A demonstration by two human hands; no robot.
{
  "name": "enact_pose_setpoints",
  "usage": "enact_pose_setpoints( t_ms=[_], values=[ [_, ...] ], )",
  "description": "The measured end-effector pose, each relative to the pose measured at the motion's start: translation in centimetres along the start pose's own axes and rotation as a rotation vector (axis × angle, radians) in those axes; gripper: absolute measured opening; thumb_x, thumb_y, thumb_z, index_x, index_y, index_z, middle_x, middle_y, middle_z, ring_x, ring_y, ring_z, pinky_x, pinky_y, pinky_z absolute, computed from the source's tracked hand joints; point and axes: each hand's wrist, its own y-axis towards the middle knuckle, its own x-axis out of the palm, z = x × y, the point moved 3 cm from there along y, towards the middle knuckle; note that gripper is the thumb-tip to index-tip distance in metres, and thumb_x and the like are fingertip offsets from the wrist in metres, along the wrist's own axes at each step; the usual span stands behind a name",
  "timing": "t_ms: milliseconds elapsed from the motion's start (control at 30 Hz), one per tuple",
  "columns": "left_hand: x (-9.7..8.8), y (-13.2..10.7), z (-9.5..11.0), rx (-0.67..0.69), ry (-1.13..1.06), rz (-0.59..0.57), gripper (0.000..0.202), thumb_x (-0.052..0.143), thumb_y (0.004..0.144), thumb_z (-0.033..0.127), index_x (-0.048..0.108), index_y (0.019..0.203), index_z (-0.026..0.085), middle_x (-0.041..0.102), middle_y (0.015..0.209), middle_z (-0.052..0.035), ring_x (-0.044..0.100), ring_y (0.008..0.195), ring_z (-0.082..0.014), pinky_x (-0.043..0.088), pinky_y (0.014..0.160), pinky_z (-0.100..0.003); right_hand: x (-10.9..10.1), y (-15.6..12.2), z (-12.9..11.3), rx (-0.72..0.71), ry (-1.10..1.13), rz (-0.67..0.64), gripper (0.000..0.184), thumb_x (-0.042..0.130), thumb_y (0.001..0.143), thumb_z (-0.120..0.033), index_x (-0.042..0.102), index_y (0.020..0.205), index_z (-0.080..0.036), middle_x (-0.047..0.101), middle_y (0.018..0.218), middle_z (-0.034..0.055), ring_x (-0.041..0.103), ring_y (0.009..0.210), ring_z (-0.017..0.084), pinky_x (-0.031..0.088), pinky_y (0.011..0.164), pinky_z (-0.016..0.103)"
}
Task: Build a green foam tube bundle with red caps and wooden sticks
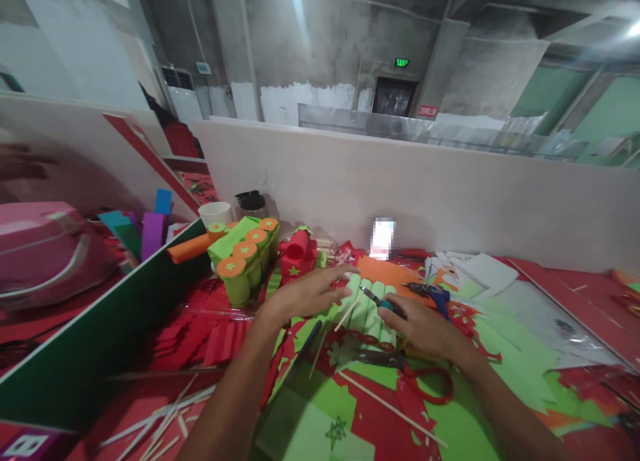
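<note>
My left hand (309, 291) reaches over a row of light green paper rolls (369, 309) lying on the table, fingers stretched out and resting on the rolls' left end. A thin wooden stick (347, 312) lies slanted just under its fingertips. My right hand (421, 327) is closed around a small tool with a teal handle (381, 303), whose dark tip points up and left over the rolls. Red-handled scissors (423, 379) lie just in front of my right hand.
A cluster of upright green paper tubes with orange star caps (249, 257) stands at the back left, beside a red paper piece (297, 253) and a white cup (215, 213). A blue glue gun (434, 293) lies right of the rolls. Red and green paper scraps and several sticks cover the table. A green divider (95, 341) runs along the left.
</note>
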Motion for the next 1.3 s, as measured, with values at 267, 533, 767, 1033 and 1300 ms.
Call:
enact_pose_setpoints(
  t_ms=[267, 533, 767, 1033, 1300],
  values=[
    [2.2, 1.1, 0.5, 0.041, -0.308, -0.209, 0.037, 0.059, 0.082, 0.03, 0.058, 0.118, 0.021, 0.068, 0.085, -0.0039, 0.064, 0.069, -0.0138, 0.046, 0.06, -0.023, 0.5, -0.4, -1.5, 0.0, -0.05, 0.001, 0.049, 0.039, 0.089, -0.059, 0.059, 0.111, -0.021, 0.066, 0.102, 0.0103, 0.059, 0.088, 0.024, 0.041, 0.073, 0.032],
    [2.3, 1.0, 0.3, -0.021, -0.338, -0.229, 0.039, 0.062, 0.079, 0.025, 0.06, 0.117, 0.02, 0.067, 0.072, -0.0016, 0.064, 0.066, -0.014, 0.045, 0.06, -0.023, 1.2, -0.3, -1.1, -0.044, -0.101, 0.007, 0.048, 0.036, 0.09, -0.058, 0.061, 0.103, -0.019, 0.067, 0.089, 0.0088, 0.059, 0.08, 0.023, 0.037, 0.067, 0.03],
    [2.7, 1.4, 0.1, 0.004, -0.293, -0.227, 0.043, 0.06, 0.079, 0.023, 0.058, 0.121, 0.019, 0.067, 0.071, -0.0026, 0.065, 0.065, -0.015, 0.045, 0.057, -0.023, 1.9, -0.2, -0.8, -0.068, -0.093, 0.033, 0.046, 0.035, 0.091, -0.056, 0.06, 0.095, -0.018, 0.065, 0.077, 0.0045, 0.056, 0.068, 0.018, 0.031, 0.059, 0.027],
    [1.6, 1.1, 0.2, -0.011, -0.23, -0.101, 0.039, 0.058, 0.08, 0.025, 0.06, 0.118, 0.018, 0.067, 0.072, -0.0024, 0.062, 0.065, -0.0131, 0.042, 0.056, -0.02, 1.2, 0.0, 0.4, -0.093, -0.134, 0.028, 0.042, 0.038, 0.09, -0.055, 0.059, 0.092, -0.018, 0.065, 0.08, 0.0046, 0.057, 0.072, 0.019, 0.035, 0.065, 0.028],
    [0.3, 0.4, -0.5, -0.048, -0.123, -0.041, 0.04, 0.053, 0.084, 0.029, 0.058, 0.121, 0.016, 0.069, 0.072, -0.0046, 0.062, 0.066, -0.0141, 0.039, 0.051, -0.02, -1.1, -3.8, 7.4, 0.21, -0.355, 0.284, 0.042, 0.038, 0.088, -0.055, 0.054, 0.1, -0.018, 0.062, 0.09, 0.0096, 0.058, 0.084, 0.026, 0.04, 0.07, 0.034]
  ],
)
